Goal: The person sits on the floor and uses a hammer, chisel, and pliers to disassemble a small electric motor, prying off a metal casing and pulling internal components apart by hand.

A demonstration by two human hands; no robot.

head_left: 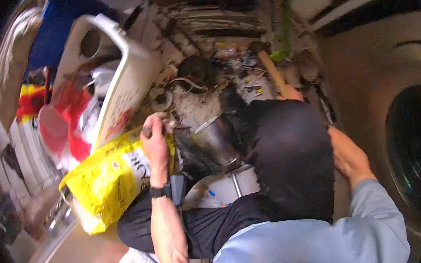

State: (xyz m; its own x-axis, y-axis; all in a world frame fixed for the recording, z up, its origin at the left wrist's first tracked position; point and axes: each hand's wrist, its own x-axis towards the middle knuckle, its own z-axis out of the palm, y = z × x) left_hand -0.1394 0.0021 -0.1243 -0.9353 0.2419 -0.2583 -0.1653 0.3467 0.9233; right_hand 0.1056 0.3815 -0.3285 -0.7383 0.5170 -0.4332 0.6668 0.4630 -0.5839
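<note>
My left hand (pixel 155 140), with a black band on its wrist, is closed in front of me beside a yellow bag (pixel 107 182). Its fingers pinch something small and dark that I cannot make out. Past my raised right knee, my right hand (pixel 293 94) is wrapped round the wooden handle of a hammer (pixel 272 72); the knee hides most of that hand. The dark hammer head points away from me, over the littered ground. Between my legs stands a shiny metal cylinder (pixel 217 141), tilted, to the right of my left hand.
A white plastic tub (pixel 133 70) holding red items leans at the left. Small scraps (pixel 247 62) and a dark round object (pixel 196 71) litter the ground ahead. At the right stands a beige panel (pixel 357 73) with a big dark round part (pixel 419 144). A white surface (pixel 245 182) shows between my legs.
</note>
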